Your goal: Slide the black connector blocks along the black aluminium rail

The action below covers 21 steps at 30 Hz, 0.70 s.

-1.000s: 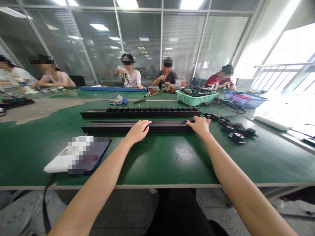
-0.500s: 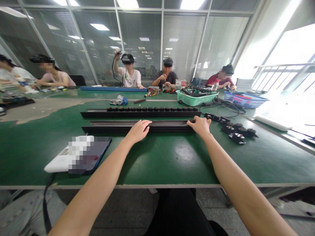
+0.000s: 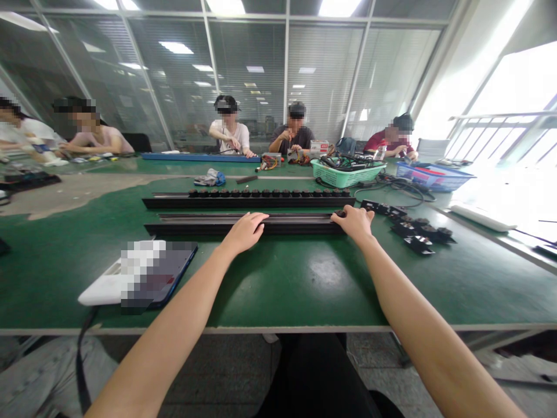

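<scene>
Fingers (image 3: 257, 216) of the left hand (image 3: 242, 234) lie over the top of the near black rail (image 3: 300, 227), around its middle, with the thumb against its near side; whether they clamp it or merely rest cannot be told. At the rail's right end, the right hand (image 3: 355, 222) appears to pinch a small dark piece (image 3: 340, 213), mostly hidden by the thumb and fingertips. Should that piece sit crooked, uneven pressure could jam it or make it slip from the fingers. If the left hand is only resting, a sideways push could slide the rail along the smooth tabletop (image 3: 278, 290) or nudge it into the far black rail (image 3: 248, 203), which lies just beyond and bears a row of dark modules (image 3: 270, 194). A careless outward sweep of the right hand could also scatter the loose modules (image 3: 420, 242) to the right of the near rail. The tabletop is green and shiny, with a glare spot nearer the person than the rail and a tan, worn-looking patch (image 3: 78, 194) beyond its left end. Farther past the rail, several people sit working before a glass partition (image 3: 248, 75) with blinds, and strong daylight enters on the right.
</scene>
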{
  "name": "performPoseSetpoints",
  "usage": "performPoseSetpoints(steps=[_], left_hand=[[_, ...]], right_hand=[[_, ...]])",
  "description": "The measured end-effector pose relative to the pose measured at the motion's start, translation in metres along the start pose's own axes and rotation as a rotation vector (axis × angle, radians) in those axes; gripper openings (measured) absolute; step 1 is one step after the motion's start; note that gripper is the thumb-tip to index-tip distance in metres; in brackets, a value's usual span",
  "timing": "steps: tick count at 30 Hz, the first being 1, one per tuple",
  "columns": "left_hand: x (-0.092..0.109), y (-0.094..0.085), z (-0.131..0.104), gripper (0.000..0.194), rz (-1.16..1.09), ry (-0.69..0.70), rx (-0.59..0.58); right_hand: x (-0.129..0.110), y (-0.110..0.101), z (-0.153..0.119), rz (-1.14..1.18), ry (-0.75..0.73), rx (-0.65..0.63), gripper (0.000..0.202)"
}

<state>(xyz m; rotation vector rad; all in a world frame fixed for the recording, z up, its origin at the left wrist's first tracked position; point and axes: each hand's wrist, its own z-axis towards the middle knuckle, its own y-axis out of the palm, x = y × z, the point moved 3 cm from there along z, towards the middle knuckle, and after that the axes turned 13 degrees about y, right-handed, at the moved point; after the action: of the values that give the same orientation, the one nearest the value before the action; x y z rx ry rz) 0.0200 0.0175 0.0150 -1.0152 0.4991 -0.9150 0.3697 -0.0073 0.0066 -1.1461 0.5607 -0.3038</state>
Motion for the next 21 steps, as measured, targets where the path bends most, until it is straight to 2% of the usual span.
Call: performPoseSetpoints(steps=[21], left_hand=[[0.0004, 0.0, -0.0001, 0.045, 0.001, 0.004, 0.002]], right_hand=[[0.0029, -0.0008, 0.001, 0.014, 0.009, 0.001, 0.043]])
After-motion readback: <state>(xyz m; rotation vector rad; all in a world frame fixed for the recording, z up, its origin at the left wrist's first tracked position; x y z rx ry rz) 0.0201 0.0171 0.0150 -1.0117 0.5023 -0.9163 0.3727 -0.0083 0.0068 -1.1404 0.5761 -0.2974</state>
